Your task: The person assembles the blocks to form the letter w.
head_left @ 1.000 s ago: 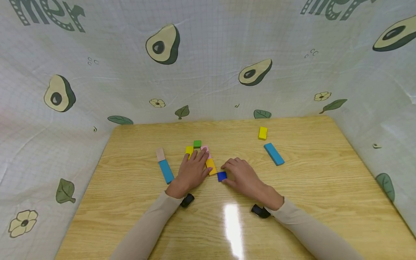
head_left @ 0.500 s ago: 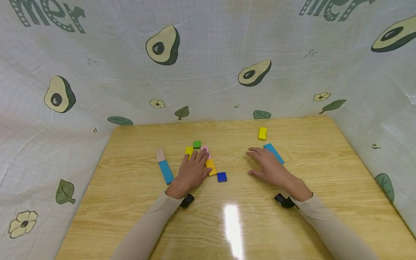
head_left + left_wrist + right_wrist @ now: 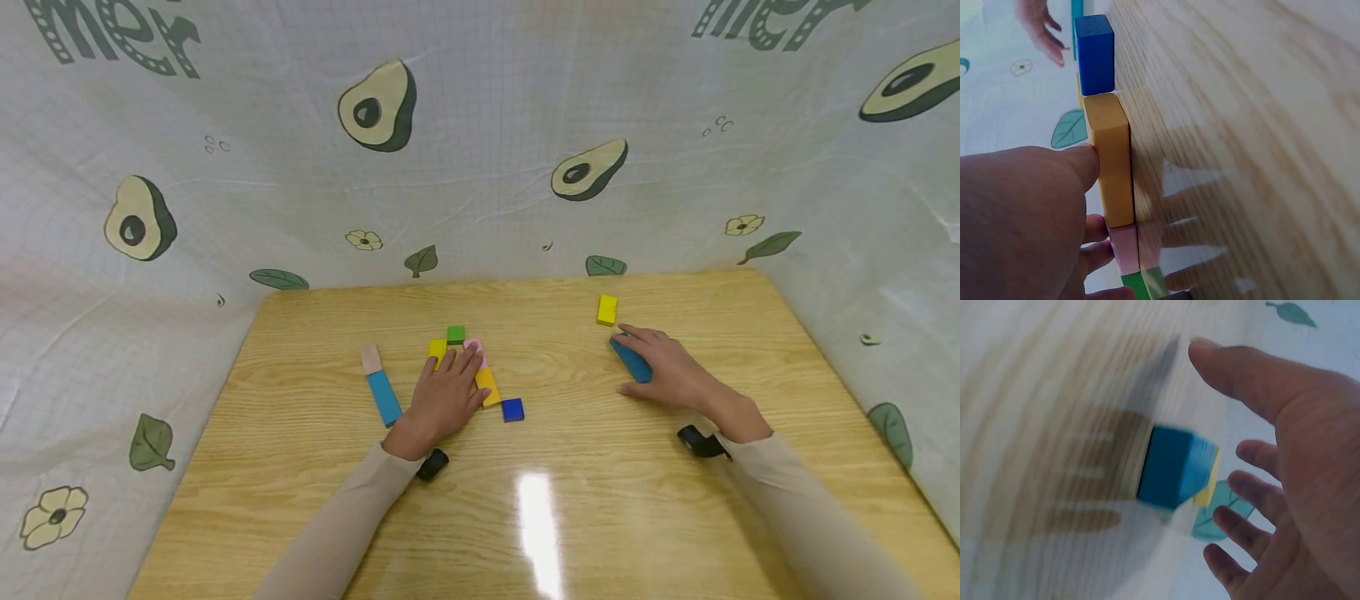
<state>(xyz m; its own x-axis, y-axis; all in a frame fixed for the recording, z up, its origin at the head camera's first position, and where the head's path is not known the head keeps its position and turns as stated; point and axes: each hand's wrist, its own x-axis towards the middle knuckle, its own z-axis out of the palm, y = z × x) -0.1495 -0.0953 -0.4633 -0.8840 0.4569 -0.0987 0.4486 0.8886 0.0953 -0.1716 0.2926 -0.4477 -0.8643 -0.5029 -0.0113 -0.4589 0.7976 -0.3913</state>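
My left hand point(image 3: 442, 396) lies over a group of blocks, its fingers spread. Its fingertips touch the pink block point(image 3: 474, 348) and its thumb rests against the orange block point(image 3: 1113, 162). Beyond the pink block sits a green block point(image 3: 456, 334), and a yellow block point(image 3: 437, 350) shows partly past the fingers. Close to the orange block's near end stands a dark blue block point(image 3: 513, 409). My right hand point(image 3: 671, 367) hovers over a long blue block point(image 3: 632, 360), thumb and fingers spread to either side. In the right wrist view there is a gap between the hand and this blue block point(image 3: 1175, 465).
A small yellow block point(image 3: 607, 309) lies behind my right hand. At the left, a beige block point(image 3: 371, 357) touches the end of another long blue block point(image 3: 383, 397). A white patterned cloth point(image 3: 480, 200) hangs behind the wooden table point(image 3: 600, 517).
My right hand has left the dark blue block and moved right and away from me, over the long blue block. The left hand and the blocks stay where they were.
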